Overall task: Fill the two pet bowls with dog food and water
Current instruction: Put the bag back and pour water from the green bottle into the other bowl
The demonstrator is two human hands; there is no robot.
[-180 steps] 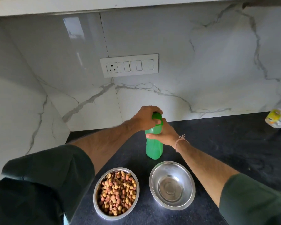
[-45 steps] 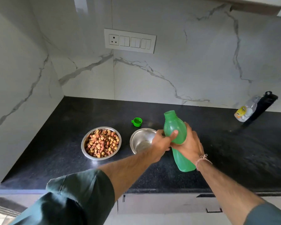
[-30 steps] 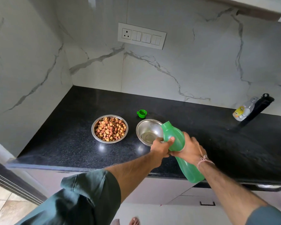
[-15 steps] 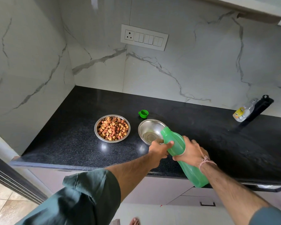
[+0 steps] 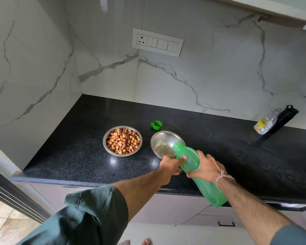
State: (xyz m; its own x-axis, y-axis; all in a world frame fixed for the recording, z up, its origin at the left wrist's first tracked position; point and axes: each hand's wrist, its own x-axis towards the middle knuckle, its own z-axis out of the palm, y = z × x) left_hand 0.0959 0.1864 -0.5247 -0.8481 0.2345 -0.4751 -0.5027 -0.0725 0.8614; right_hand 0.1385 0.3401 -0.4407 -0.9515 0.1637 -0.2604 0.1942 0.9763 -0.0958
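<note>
Two steel bowls stand side by side on the black counter. The left bowl is full of brown kibble. The right bowl looks nearly dry, its near rim hidden behind the bottle. An uncapped green bottle is tilted steeply, its mouth over the right bowl. My right hand wraps its middle. My left hand grips its neck from the left. The green cap lies behind the bowls.
A clear bottle with a yellow label and a black object lean on the marble wall at the far right. A switch panel is on the backsplash. The counter's front edge runs under my arms.
The bottle was upright with its cap on, then uncapped and lifted. Over the last second it tipped further, its mouth coming down over the right bowl.
</note>
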